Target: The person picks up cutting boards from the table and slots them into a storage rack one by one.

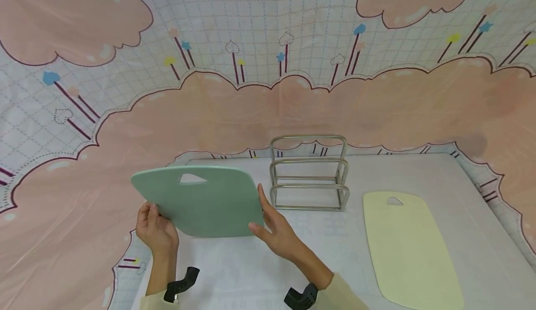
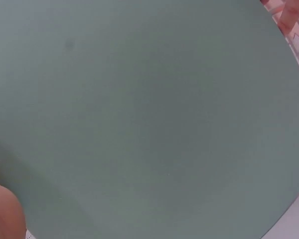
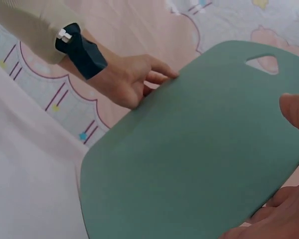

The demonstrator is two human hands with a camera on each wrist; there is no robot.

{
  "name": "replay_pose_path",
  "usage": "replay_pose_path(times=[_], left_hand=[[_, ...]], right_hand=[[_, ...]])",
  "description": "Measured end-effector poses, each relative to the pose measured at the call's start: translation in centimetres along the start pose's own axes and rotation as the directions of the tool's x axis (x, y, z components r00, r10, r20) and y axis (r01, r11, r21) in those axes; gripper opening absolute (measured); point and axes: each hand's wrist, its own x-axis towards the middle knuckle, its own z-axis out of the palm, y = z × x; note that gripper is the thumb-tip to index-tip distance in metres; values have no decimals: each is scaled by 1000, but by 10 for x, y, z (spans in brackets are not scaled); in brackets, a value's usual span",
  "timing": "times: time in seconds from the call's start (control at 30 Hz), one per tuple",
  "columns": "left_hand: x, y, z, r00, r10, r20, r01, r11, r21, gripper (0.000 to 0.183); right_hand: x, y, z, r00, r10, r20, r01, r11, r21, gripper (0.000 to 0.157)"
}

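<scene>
A green cutting board point(image 1: 213, 207) with a slot-shaped handle hole is held up on its side above the white table, left of the wire rack. My left hand point(image 1: 157, 228) grips its left edge, the thumb on the near face and the other fingers partly hidden behind. At the right edge my right hand point(image 1: 276, 233) holds it, thumb over the near face and fingers along the back. In the right wrist view the green board point(image 3: 189, 144) spans between both hands. It fills most of the left wrist view.
A metal wire rack point(image 1: 310, 186) with several upright loops stands toward the back of the white table point(image 1: 234, 272). A pale yellow cutting board point(image 1: 410, 249) lies flat at the right. Behind the table hangs a cloud-patterned cloth point(image 1: 251, 114).
</scene>
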Motion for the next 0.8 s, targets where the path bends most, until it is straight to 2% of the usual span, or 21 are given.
replay_pose_path(times=[0.13,0.23,0.3,0.37,0.53,0.63,0.73,0.8], left_hand=[[-1,1,0,999,31,-19,-31,999,40,5],[-1,2,2,997,59,-46,-50,984,169,4],[-3,5,6,994,84,-68,-59,950,306,3],[-7,7,8,994,89,-59,-58,911,408,6],[-21,12,12,992,117,45,-123,841,526,18],[-29,16,13,985,120,128,-174,735,656,26],[-34,20,13,976,89,199,-212,599,772,36],[-36,23,10,971,45,235,-220,553,804,42]], right_hand=[[1,0,1,1000,-23,-10,23,1000,6,78],[1,1,2,998,-59,-32,60,998,22,76],[1,1,3,995,-84,-57,86,996,34,74],[1,2,4,991,-103,-82,106,994,41,72],[-1,1,5,989,-93,-112,93,996,-7,70],[-1,-2,6,990,-63,-127,53,995,-83,71],[-2,-12,6,989,-41,-143,21,990,-139,73],[-3,-24,6,989,-34,-143,12,989,-150,72]])
